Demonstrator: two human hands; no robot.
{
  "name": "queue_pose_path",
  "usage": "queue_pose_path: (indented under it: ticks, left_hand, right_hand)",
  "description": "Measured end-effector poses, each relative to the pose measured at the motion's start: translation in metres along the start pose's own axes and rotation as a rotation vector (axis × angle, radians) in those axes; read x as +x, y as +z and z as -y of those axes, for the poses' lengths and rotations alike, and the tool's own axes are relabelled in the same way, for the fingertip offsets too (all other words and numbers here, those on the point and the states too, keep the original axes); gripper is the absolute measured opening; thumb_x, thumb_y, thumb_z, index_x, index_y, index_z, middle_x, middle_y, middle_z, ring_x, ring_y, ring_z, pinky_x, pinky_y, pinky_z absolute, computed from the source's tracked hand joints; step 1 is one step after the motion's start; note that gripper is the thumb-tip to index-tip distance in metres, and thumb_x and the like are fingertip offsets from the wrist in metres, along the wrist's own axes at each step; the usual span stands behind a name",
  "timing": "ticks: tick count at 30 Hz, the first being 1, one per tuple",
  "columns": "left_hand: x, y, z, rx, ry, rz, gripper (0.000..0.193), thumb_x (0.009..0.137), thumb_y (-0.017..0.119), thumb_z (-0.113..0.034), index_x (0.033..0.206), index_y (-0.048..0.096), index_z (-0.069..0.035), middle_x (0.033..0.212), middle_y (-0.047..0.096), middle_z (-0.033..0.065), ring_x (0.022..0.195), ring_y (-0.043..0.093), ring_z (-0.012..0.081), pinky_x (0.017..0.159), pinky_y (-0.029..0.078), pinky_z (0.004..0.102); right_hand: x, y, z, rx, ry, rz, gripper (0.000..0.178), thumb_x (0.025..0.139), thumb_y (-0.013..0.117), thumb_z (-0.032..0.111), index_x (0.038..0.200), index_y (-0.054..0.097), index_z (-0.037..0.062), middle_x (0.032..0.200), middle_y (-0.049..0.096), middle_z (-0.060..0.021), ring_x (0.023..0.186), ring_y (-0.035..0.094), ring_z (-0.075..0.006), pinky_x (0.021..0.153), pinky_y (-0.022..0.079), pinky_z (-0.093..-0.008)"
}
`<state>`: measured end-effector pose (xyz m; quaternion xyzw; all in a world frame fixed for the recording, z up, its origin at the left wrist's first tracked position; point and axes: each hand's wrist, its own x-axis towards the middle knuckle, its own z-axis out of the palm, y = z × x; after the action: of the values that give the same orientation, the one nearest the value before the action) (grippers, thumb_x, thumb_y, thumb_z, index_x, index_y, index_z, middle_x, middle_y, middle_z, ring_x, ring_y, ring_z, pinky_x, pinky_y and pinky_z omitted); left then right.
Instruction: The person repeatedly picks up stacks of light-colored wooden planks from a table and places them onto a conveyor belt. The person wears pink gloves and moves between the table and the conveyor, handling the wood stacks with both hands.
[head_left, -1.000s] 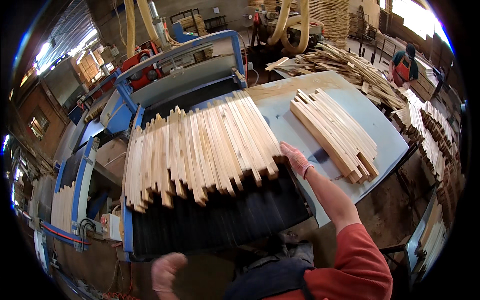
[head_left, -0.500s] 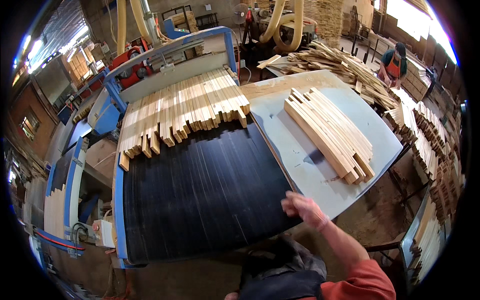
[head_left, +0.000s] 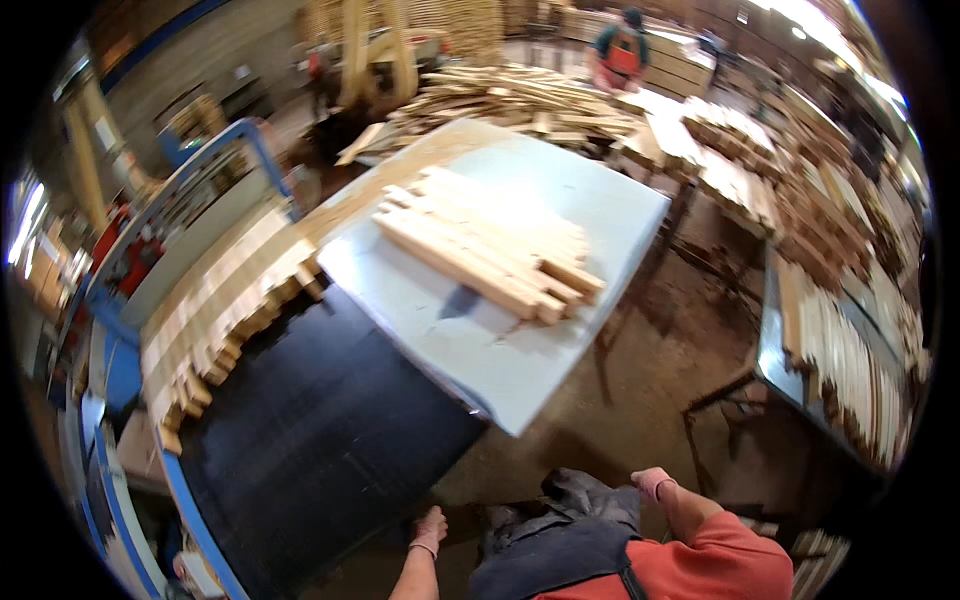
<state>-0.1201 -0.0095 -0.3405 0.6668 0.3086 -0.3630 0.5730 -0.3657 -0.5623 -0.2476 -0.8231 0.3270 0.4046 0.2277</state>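
My left hand (head_left: 430, 528), fingers curled in with nothing seen in them, hangs beside the near right part of a black conveyor belt (head_left: 330, 430). My right hand (head_left: 653, 482) is held low by my right side, its fingers folded and no object showing in it. Across the far end of the belt lies a row of wooden strips (head_left: 225, 300), side by side with uneven ends. A bundle of loose pale strips (head_left: 480, 245) rests on the light grey tabletop (head_left: 540, 370) right of the belt. Neither hand touches the wood.
A blue machine frame (head_left: 185, 175) spans the belt's far end. Behind the table is a heap of loose strips (head_left: 510, 100). Stacked wood (head_left: 845, 350) fills a metal-legged stand on the right. Another person (head_left: 622, 55) in an orange apron stands farther back.
The view has swung to the right, so belt and table appear farther left. My right hand has drawn back from the belt's edge to my side. My left hand has come into view.
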Motion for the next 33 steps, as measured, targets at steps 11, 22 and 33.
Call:
queue_pose_path:
  ticks: [11,22,33]
  left_hand:
    - [-0.004,0.156,0.015,0.337,-0.09,0.029,0.029,0.097,0.065,-0.025,0.073,0.054,-0.012,0.075,0.047,0.0001,0.062,0.046,0.0158,0.051,0.034,0.0344]
    - [-0.247,0.29,-0.268,0.156,0.397,0.876,0.055,0.107,0.059,-0.033,0.14,0.064,0.01,0.137,0.071,0.0208,0.129,0.069,0.0319,0.116,0.05,0.0471]
    - [-0.121,0.224,-0.372,0.4,1.24,-0.45,0.077,0.089,0.08,-0.026,0.155,0.05,0.002,0.152,0.056,0.0266,0.142,0.053,0.0435,0.124,0.038,0.0474]
  right_hand:
    - [0.081,0.032,-0.103,0.845,-0.088,0.016,0.017,0.1,0.06,0.025,0.098,0.066,0.0093,0.091,0.066,-0.0096,0.085,0.069,-0.0259,0.069,0.055,-0.041]
    - [0.023,-0.267,-0.003,1.712,-0.538,-0.171,0.031,0.1,0.075,0.019,0.126,0.066,0.0044,0.097,0.066,0.0021,0.079,0.06,-0.0075,0.066,0.048,-0.0243]
    - [0.035,-0.497,0.295,0.243,-0.63,-0.845,0.084,0.096,0.072,0.04,0.164,0.04,0.0036,0.157,0.054,-0.0249,0.142,0.055,-0.0416,0.123,0.041,-0.0442]
